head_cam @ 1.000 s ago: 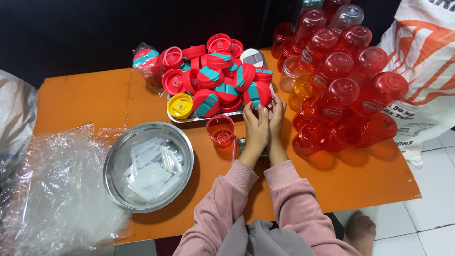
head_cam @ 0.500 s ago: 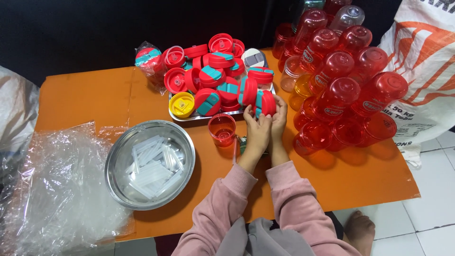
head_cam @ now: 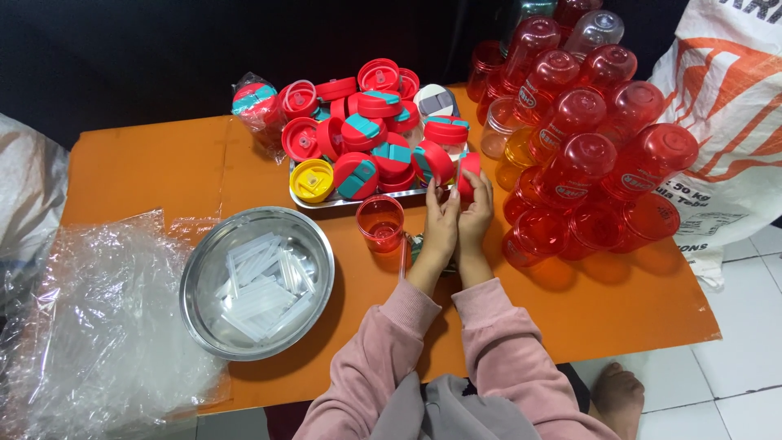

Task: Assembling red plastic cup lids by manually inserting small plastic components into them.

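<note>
Head view: I see my left hand (head_cam: 441,222) & right hand (head_cam: 475,213) pressed together, fingers clamped on a round red plastic lid (head_cam: 467,173) at the near right edge of the metal tray (head_cam: 368,201) w/ red-teal lids, mid orange tabletop (head_cam: 155,175). Small red plastic cup (head_cam: 380,222) just left.

1. Both hands — left hand (head_cam: 441,222), right hand (head_cam: 476,213) — sit a little lower and nearer the tray's (head_cam: 358,201) front edge than a second ago, when they were raised closer to the lid pile.
2. The red lid (head_cam: 467,173) pinched at the fingertips (partly hidden by the fingers) now shows more of its face; half a second ago it stood more edge-on just beside the teal-and-red lids.
3. The hands are pressed closer together now — palms nearly touching — whereas a second ago the fingers looked more spread around the lid.
</note>
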